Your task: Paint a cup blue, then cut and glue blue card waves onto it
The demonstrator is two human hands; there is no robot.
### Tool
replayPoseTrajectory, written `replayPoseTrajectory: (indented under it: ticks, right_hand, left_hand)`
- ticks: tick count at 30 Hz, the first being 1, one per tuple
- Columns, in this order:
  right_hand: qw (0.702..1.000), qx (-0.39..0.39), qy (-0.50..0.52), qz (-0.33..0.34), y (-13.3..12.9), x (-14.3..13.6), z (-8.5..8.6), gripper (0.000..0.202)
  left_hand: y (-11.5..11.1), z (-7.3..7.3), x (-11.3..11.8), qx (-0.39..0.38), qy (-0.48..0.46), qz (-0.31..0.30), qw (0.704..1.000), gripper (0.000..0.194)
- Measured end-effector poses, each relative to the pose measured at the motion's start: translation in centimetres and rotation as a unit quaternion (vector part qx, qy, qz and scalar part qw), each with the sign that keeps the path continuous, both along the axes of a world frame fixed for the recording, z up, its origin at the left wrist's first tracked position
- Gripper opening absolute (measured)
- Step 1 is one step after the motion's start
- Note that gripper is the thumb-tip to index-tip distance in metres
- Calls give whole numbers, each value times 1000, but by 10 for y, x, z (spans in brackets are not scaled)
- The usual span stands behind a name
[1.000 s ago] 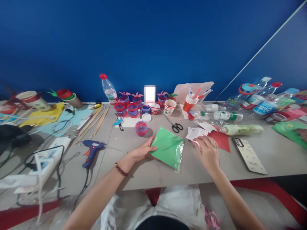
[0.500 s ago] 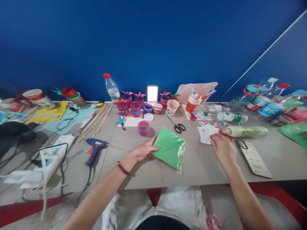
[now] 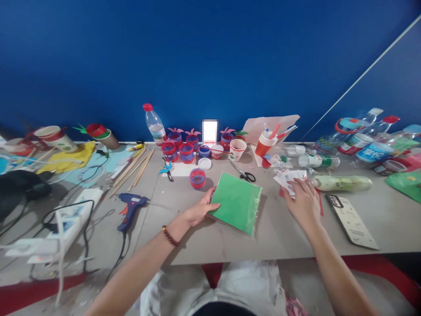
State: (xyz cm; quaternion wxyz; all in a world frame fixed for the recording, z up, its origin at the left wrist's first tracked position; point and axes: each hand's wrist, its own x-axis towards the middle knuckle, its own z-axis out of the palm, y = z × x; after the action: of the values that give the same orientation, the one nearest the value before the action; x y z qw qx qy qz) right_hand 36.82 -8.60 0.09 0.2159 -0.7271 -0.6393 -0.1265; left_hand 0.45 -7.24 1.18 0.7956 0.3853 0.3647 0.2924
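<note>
My left hand (image 3: 201,208) grips the left edge of a green packet (image 3: 236,202) in clear wrapping, thumb on top and fingers beneath. The packet is held tilted above the grey table (image 3: 204,245). On the right, my right hand (image 3: 303,204) rests on a crumpled white paper (image 3: 288,180) with its fingers apart. Red material (image 3: 321,204) shows under and beside that hand. Black-handled scissors (image 3: 247,176) lie behind the packet, and a red and blue ring-like cup (image 3: 198,178) stands behind my left hand.
A blue glue gun (image 3: 131,206), wooden sticks (image 3: 131,169) and a power strip (image 3: 77,219) lie left. Decorated cups (image 3: 187,153) and a bottle (image 3: 154,125) stand at the back. A phone (image 3: 351,221) and plastic bottles (image 3: 375,151) are on the right.
The green packet has turned slightly and its far end has shifted right. My right hand has moved a little left, over the white paper, which has changed shape and angle.
</note>
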Motion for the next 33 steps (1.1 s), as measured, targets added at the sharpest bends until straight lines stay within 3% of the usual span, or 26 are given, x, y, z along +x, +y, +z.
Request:
replayPoseTrajectory:
  ticks: [3,6,8,11,13,16,19,23,26,30,33]
  right_hand:
    - [982,18,172,82,-12,-34,-1,37]
    - [937,-22,312,156,-28,-82,3,54]
    - [916,-35,362,170,-35,-112,4,71]
    - [907,-2,390,157,-37,-141,3,80]
    - [893,15,424,147,-35,-148,1,74]
    - [870,36,468,150,-34,-148,0,49]
    - [883,64,440,148,-37,-146,5,35]
    - [935,74,327,119,-42,-144,9,39]
    - [953,107,257,115,-43,-145,3,43]
    - [944,204,231,123,-40,-148,-1,46]
    - [935,253,212,129,-37,-149,3,30]
  left_hand:
    - [0,-6,4,36,-45,40,998,78]
    - [-2,-3,6,64,-73,53,994,69]
    - [-4,2,6,69,-81,52,993,66]
    - [-6,6,4,78,-66,48,994,59]
    - [-7,6,2,100,-46,42,993,49]
    - [-8,4,0,147,-5,21,989,37]
    - [-11,9,-1,183,28,-11,983,38]
    - [-18,24,2,227,31,-56,972,49]
    - [-22,35,4,261,48,-92,960,53]
    - [-22,38,6,296,87,-86,947,51]
    - [-22,37,6,314,104,-63,942,46]
